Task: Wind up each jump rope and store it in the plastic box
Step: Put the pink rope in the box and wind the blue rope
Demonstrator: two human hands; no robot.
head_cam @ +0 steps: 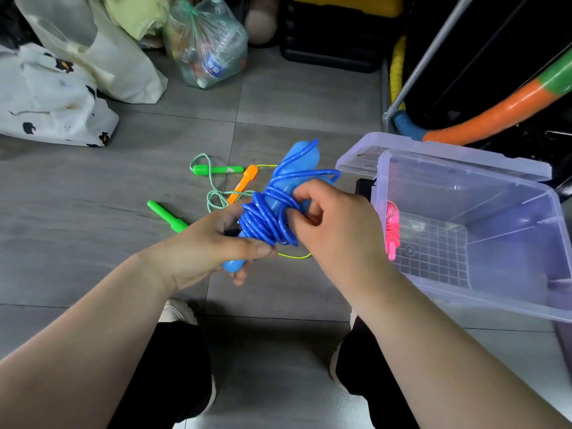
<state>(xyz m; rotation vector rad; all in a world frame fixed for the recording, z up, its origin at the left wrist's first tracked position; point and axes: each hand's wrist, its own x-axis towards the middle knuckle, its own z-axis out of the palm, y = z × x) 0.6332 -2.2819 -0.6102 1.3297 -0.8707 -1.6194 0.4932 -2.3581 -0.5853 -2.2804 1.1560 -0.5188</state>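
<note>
In box (458, 300), one pink rope (392, 230); one blue rope (263, 218) held; two green handles (168, 216).

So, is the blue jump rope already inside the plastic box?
No, the left hand and right hand hold the blue jump rope beside the plastic box, where a pink jump rope lies.

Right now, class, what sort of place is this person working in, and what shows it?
Probably a cluttered storage corner, perhaps at home: a grey tiled floor, a tied plastic bag of bottles and cloth bags along the back, and a padded hoop beside a metal frame.
</note>
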